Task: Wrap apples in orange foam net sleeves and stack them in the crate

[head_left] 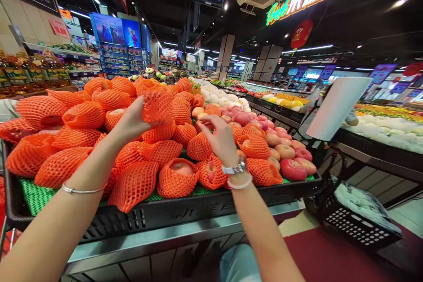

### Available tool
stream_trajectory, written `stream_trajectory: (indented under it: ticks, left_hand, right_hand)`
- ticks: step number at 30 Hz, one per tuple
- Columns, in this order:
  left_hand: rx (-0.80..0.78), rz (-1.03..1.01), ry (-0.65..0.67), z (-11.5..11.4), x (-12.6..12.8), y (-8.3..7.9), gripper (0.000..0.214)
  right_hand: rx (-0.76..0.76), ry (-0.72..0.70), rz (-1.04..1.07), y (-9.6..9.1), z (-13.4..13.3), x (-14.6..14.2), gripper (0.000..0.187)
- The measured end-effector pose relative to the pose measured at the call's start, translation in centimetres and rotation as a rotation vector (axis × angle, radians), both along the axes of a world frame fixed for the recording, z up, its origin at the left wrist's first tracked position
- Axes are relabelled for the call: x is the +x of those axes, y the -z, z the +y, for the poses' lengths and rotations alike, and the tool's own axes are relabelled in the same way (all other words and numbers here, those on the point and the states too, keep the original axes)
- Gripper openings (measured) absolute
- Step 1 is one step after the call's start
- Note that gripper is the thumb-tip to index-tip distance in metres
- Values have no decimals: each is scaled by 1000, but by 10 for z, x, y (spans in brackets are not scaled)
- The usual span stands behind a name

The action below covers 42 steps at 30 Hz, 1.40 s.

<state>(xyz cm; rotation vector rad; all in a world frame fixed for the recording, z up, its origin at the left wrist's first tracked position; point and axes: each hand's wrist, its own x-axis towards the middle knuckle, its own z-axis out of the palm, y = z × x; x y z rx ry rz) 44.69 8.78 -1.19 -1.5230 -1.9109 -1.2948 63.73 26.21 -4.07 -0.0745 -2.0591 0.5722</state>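
My left hand (134,119), with a silver bangle on the wrist, is closed on an orange foam net (157,108) above the heap. Whether a fruit sits inside that net I cannot tell. My right hand (222,137), wearing a watch and a pale bracelet, hovers over the fruit with its fingers apart and slightly curled. Just beyond its fingertips lies a bare apple (197,112). Net-wrapped apples (178,177) surround both hands. Loose pinkish-red apples (243,118) are heaped to the right of my right hand.
A black display crate (158,218) lined with green matting (39,196) holds the fruit. White-wrapped fruit (216,94) lies behind. To the right are a roll of white bags (339,108), a person partly hidden behind it, and a black basket (358,224) on the floor.
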Motion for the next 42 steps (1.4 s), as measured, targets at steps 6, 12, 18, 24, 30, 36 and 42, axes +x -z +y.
stream_trajectory:
  ticks: [6,12,18,24,30,36,42]
  left_hand:
    - [-234,228,-161,5,4,2,28]
    - [-360,328,-247,8,5,5,21]
    - [-420,317,-290,9,9,3,21]
    - [-484,302,-330,7,16,0,27]
    - [-494,314,-338,7,16,0,33]
    - [-453,312,-312,8,8,5,29]
    - [-416,316,-306,10,2,8,33]
  right_hand:
    - [356,213,-580,5,72,82,16]
    - [638,320,-916,29,83,107,24]
    - [788,363,-1034,31,83,97,36]
    - [726,391,-1138,24,95,87,40]
    - [720,366,-1193,28,103,76,27]
    - [683,322,-1159,21,112,80,44]
    - [440,157,-950,16,131,93,69]
